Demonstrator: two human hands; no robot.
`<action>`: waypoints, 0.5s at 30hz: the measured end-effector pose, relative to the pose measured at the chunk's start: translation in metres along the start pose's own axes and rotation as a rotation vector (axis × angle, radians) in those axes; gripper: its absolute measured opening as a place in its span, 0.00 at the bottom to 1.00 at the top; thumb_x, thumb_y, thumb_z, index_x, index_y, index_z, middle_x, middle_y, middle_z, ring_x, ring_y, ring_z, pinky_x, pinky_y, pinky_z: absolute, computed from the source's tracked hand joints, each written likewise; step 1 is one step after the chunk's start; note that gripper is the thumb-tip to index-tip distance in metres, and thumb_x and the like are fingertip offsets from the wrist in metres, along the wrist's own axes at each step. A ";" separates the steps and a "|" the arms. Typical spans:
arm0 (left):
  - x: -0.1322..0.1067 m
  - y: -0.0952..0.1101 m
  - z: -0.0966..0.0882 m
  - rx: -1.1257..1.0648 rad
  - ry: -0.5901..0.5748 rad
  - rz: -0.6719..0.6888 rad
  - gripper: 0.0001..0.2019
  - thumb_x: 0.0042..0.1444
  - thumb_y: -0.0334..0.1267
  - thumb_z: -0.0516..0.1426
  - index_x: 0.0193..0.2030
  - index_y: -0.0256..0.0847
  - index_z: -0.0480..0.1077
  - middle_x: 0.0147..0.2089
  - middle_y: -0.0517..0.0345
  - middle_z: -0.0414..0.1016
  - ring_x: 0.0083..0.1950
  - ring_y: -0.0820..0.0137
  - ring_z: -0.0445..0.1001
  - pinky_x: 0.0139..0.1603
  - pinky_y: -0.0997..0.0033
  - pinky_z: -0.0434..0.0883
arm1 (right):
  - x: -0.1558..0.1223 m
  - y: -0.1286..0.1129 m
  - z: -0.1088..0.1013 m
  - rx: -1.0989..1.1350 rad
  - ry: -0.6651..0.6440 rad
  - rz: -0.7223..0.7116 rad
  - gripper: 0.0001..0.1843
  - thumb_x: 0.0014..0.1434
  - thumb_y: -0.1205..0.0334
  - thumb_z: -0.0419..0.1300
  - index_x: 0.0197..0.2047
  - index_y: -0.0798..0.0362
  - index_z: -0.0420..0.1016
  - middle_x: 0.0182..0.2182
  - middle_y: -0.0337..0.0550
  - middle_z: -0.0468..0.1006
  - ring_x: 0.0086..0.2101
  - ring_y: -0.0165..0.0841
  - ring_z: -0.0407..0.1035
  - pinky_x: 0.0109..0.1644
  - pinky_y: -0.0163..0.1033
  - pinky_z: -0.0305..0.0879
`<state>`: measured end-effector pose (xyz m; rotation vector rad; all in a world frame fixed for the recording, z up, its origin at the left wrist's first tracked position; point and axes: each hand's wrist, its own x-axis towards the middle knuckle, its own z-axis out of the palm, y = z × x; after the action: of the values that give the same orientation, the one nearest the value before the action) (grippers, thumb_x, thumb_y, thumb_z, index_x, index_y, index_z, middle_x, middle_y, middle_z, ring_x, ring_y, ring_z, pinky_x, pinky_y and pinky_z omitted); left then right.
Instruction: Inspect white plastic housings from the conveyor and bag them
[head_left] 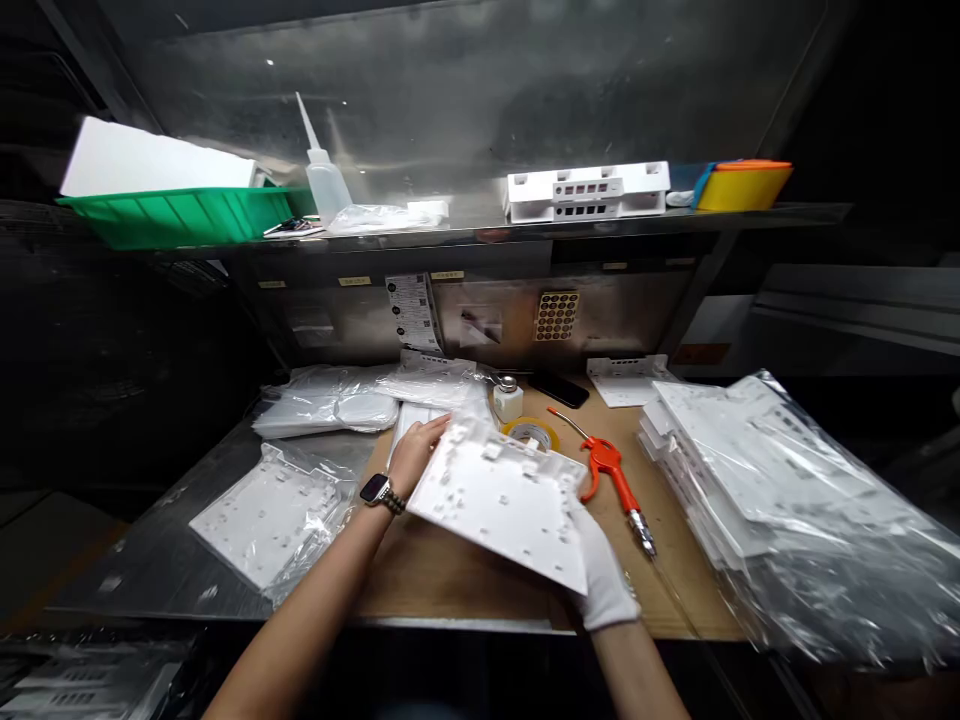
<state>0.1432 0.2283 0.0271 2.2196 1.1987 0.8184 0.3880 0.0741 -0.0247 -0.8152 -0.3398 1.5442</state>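
A white plastic housing panel, with small posts and holes on the face toward me, is held up tilted above the brown work board. My left hand, bare and with a watch at the wrist, grips its upper left edge. At its right edge is my right hand in a white glove, closed on the panel; most of those fingers are hidden behind it. Just beyond the right hand lies a red air blow gun with a thin nozzle and a hose. Yellow tape lies behind the panel.
Bagged white panels are stacked at the right. One bagged panel lies left, with clear bags behind it. A small bottle and black phone stand further back. The shelf above carries a green bin and squeeze bottle.
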 end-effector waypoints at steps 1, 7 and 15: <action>0.004 0.002 0.001 0.025 -0.015 0.035 0.23 0.59 0.34 0.54 0.61 0.44 0.74 0.69 0.49 0.71 0.62 0.53 0.72 0.57 0.53 0.71 | -0.007 -0.003 -0.008 0.015 0.031 -0.006 0.33 0.59 0.35 0.59 0.54 0.52 0.81 0.49 0.53 0.84 0.55 0.43 0.76 0.60 0.51 0.72; 0.015 0.026 0.015 -0.009 -0.147 0.192 0.38 0.49 0.24 0.53 0.68 0.49 0.68 0.72 0.59 0.67 0.54 0.65 0.78 0.48 0.68 0.75 | -0.059 0.021 -0.048 -0.204 0.430 -0.502 0.36 0.60 0.34 0.58 0.61 0.51 0.74 0.52 0.51 0.82 0.55 0.46 0.76 0.56 0.52 0.76; 0.025 0.048 0.035 -0.085 0.065 0.217 0.30 0.52 0.24 0.53 0.62 0.39 0.74 0.65 0.50 0.75 0.55 0.61 0.80 0.44 0.67 0.78 | -0.087 0.040 -0.050 -0.968 0.202 -0.458 0.34 0.63 0.36 0.60 0.64 0.48 0.72 0.55 0.52 0.80 0.59 0.52 0.71 0.58 0.51 0.75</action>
<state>0.2063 0.2207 0.0408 2.2953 0.9436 1.0136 0.3878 -0.0275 -0.0601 -1.4933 -1.0816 0.8024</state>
